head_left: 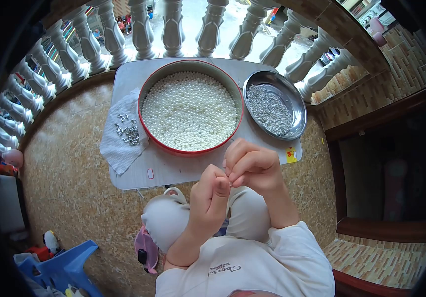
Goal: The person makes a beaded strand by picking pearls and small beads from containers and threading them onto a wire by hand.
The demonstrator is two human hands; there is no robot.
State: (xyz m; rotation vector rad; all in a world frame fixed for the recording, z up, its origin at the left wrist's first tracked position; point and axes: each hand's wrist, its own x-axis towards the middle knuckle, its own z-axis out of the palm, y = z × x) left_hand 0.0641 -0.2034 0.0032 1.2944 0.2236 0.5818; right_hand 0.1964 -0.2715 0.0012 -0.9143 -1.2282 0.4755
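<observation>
White printed shirt [252, 265] beneath, a tiny, indistinct piece [230, 184] is pinched between left hand [207, 197] and right hand [256, 168] near pearl beads [190, 111], steady fingertips seemingly being required.

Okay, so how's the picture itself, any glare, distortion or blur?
Head view: wide-angle distortion fans out the white balusters, corners black; daylight washes out the ground beyond them; the doorway at right is very dark; the metal dish catches reflections; no strong blur on left hand or right hand, but detail between their fingertips is too small to tell.
</observation>
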